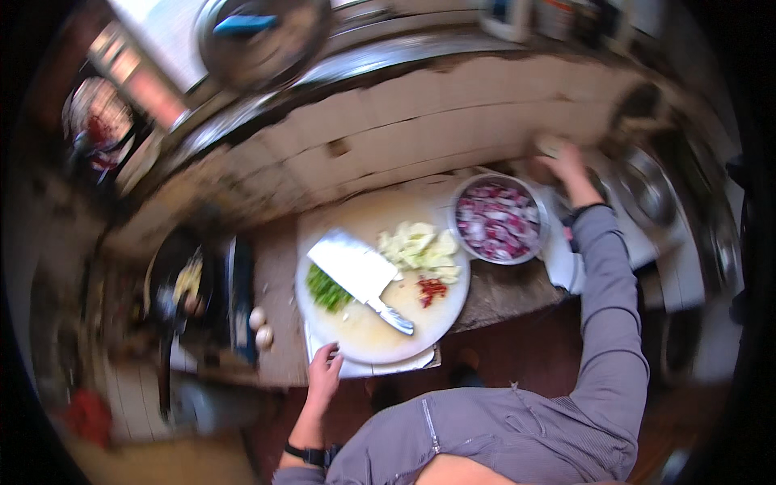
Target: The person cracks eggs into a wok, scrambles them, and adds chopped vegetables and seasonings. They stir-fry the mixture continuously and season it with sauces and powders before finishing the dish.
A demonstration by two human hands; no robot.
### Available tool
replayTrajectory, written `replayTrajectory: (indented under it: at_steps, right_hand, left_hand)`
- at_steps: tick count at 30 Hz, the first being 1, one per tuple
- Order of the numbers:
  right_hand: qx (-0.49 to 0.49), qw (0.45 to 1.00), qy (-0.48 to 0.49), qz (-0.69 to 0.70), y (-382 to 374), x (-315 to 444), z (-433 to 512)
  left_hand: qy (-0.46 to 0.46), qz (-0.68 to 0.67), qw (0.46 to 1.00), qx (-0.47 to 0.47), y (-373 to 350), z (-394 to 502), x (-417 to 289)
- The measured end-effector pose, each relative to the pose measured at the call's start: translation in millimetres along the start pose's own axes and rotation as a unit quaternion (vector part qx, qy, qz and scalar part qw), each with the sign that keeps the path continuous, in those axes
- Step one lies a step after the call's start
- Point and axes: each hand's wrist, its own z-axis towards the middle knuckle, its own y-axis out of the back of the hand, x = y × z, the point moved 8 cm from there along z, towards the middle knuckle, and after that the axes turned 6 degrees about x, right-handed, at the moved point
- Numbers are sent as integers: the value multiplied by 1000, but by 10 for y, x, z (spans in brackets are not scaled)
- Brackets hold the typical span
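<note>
My right hand [565, 165] reaches to the back right, by the tiled wall. Its fingers are at a blurred, round, pale-topped item [550, 146]; whether they grip it is unclear. My left hand [325, 371] is empty, fingers loosely bent and apart, at the near left rim of a round white cutting board [364, 339]. On the board lies a cleaver [354, 267], its metal handle toward me. Chopped greens [327, 291] are partly under its blade. To its right are pale green-white vegetable pieces [419, 248] and chopped red chilli [431, 291].
Right of the board stands a metal pot [544, 233] of chopped purple-and-white food, seemingly red onion. A dark wok [159, 260] with yellowish food is at left. Two pale, egg-like items [260, 327] lie beside the board. Metal bowls [647, 188] stand far right. A tiled wall [424, 115] bounds the back.
</note>
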Motion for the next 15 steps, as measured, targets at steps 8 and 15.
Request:
replayTrajectory:
  at_steps: [8,15]
  right_hand:
    - [126,982,-12,-143,-906,-615,1375]
    - [-7,993,46,-112,-570,-223,1112]
  left_hand:
    - [70,157,983,-65,-220,-524,-148]
    - [37,154,984,-81,-283,-384,-515]
